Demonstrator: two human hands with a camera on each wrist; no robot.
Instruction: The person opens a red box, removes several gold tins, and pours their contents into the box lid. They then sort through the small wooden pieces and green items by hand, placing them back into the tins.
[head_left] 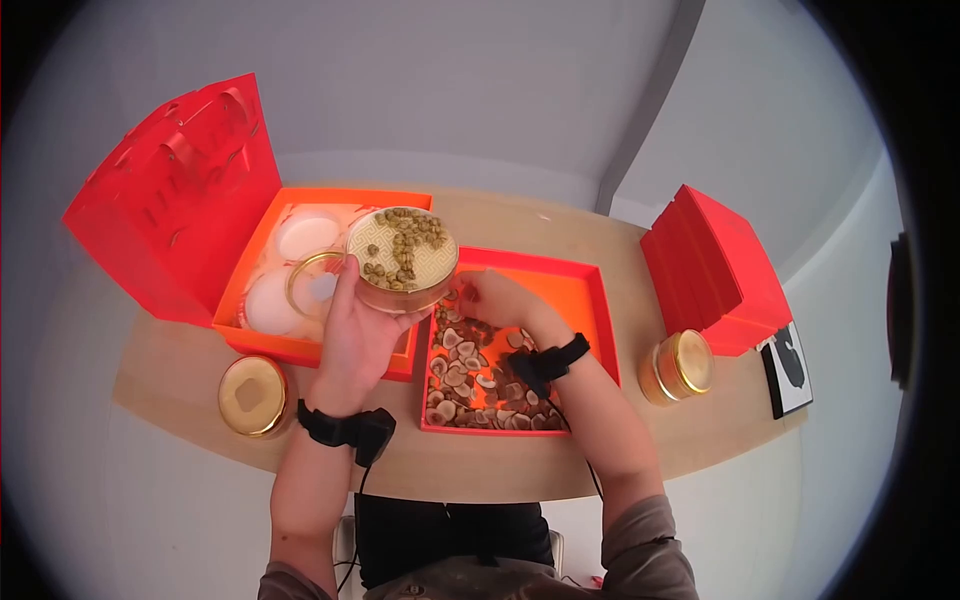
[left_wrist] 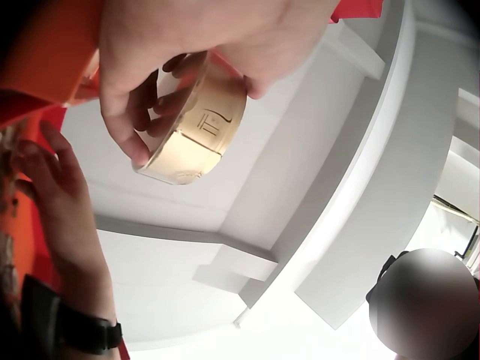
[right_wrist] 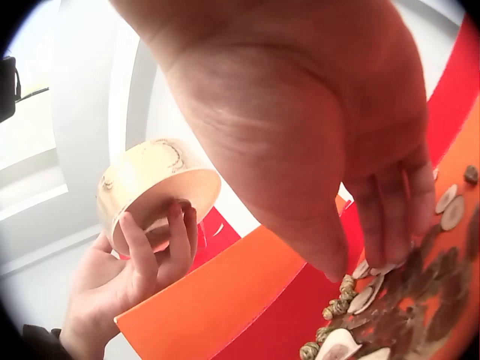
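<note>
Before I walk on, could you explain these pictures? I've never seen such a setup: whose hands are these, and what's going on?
There is no robot here, just a person's two bare hands. The widest picture comes from a camera worn on the head, looking down. The other two come from cameras on the wrists, the black devices strapped there.

The left hand holds up a round container with small greenish pieces on it. The right hand reaches into a red tray, its fingers among brown-edged slices.

Also on the wooden table stand two gold-topped jars, an orange box and, at the right, a red box.
</note>
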